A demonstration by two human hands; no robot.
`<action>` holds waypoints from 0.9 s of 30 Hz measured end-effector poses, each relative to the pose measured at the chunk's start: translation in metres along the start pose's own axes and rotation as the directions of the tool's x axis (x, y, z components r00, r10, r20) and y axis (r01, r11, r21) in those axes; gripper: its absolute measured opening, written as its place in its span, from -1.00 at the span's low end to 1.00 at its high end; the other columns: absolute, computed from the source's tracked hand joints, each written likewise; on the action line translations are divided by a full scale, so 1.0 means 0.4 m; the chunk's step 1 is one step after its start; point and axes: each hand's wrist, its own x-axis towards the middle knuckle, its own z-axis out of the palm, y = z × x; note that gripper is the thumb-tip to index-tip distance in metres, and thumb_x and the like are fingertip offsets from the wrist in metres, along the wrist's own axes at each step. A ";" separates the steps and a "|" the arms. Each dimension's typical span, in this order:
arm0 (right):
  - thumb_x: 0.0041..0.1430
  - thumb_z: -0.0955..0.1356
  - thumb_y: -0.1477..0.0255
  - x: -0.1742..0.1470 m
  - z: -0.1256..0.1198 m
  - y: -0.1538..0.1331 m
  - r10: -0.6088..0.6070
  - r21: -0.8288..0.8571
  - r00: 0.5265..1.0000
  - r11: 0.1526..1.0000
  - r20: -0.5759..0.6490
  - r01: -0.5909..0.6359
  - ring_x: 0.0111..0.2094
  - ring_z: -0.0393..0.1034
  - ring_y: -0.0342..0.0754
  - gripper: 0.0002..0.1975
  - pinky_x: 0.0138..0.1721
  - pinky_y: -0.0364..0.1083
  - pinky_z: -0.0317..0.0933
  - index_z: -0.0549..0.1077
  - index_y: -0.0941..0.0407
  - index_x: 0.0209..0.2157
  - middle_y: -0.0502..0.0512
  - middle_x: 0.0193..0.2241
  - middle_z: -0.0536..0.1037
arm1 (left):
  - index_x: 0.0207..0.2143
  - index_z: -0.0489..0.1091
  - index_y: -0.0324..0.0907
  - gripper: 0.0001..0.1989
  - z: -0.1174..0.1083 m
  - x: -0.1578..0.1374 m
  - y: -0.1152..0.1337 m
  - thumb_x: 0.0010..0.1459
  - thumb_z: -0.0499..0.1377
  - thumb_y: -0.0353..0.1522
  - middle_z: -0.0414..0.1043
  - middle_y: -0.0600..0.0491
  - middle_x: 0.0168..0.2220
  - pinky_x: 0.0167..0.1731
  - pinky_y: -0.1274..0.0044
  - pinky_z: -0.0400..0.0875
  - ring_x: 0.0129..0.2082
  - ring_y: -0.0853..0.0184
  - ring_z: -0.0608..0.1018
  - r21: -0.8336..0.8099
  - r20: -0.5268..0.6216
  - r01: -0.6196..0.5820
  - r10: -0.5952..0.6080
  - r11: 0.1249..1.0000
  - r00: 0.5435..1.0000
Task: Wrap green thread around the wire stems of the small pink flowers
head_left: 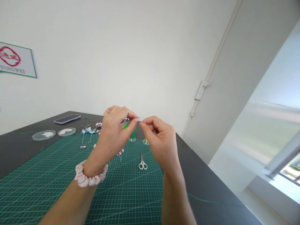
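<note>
My left hand (117,126), with a pale scrunchie (90,179) at its wrist, is raised over the mat in a pinch. From its fingertips pokes a thin dark strand (139,117); a bit of purple shows behind the fingers. Close by on the right, my right hand (159,134) is closed thumb to finger, and what it grips is too fine to make out. Behind the hands stand a green thread spool (132,134) and a yellowish spool (145,141), both partly covered. White-handled scissors (142,164) lie below, between my forearms.
A green cutting mat (126,193) covers much of the dark table (199,168). Left lie blue petal pieces on stems (90,132), two clear dishes with white bits (43,135) (67,131) and a phone (67,118). Green thread (203,200) trails at right. A wall stands behind.
</note>
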 end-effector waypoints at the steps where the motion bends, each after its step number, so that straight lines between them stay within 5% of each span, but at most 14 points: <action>1: 0.20 0.32 0.46 0.000 -0.004 0.000 -0.009 -0.009 1.000 1.000 -0.015 0.009 -0.64 -0.02 -0.22 -0.84 -0.57 -0.16 -0.07 0.39 0.10 -0.48 -0.17 -0.69 0.14 | -0.46 0.38 -0.12 -0.87 0.000 0.000 0.001 0.16 0.13 -0.43 0.51 0.11 -0.44 -0.11 0.33 0.27 -0.35 0.28 0.47 -0.003 0.013 -0.012 0.012 1.000 1.000; 7: 0.16 0.34 0.48 0.008 -0.032 0.006 -0.025 -0.005 0.995 1.000 -0.095 0.025 -0.64 -0.01 -0.22 -0.85 -0.59 -0.16 -0.08 0.41 0.10 -0.50 -0.16 -0.70 0.14 | -0.48 0.38 -0.13 -0.84 0.001 0.000 0.007 0.18 0.11 -0.43 0.48 0.14 -0.49 -0.02 0.33 0.20 -0.39 0.32 0.46 -0.062 0.127 -0.099 0.106 0.993 0.986; 12: 0.11 0.38 0.46 0.017 -0.056 0.012 0.051 0.155 0.997 0.987 -0.051 -0.042 -0.65 -0.02 -0.23 -0.86 -0.63 -0.16 -0.12 0.44 0.11 -0.53 -0.15 -0.71 0.18 | -0.48 0.41 -0.15 -0.82 -0.005 0.002 0.018 0.16 0.10 -0.46 0.45 0.15 -0.52 -0.12 0.39 0.25 -0.43 0.36 0.43 -0.181 0.200 -0.098 0.134 0.979 0.971; 21: 0.05 0.43 0.36 0.036 -0.051 0.049 0.096 0.409 0.981 0.899 0.172 -0.159 -0.67 -0.04 -0.25 -0.85 -0.65 -0.17 -0.16 0.47 0.10 -0.52 -0.16 -0.72 0.23 | -0.48 0.43 -0.16 -0.89 -0.017 0.002 0.029 0.10 0.15 -0.43 0.44 0.11 -0.50 -0.42 0.53 0.29 -0.47 0.41 0.42 -0.376 0.220 0.079 0.006 0.923 0.975; 27: 0.06 0.43 0.35 0.035 -0.028 0.050 0.101 0.448 0.968 0.872 0.230 -0.198 -0.68 -0.08 -0.26 -0.85 -0.65 -0.17 -0.15 0.47 0.10 -0.51 -0.17 -0.72 0.22 | -0.47 0.42 -0.16 -0.91 -0.013 0.000 0.022 0.10 0.16 -0.40 0.38 0.16 -0.57 -0.66 0.60 0.16 -0.64 0.48 0.31 -0.397 0.134 0.226 -0.187 0.890 0.973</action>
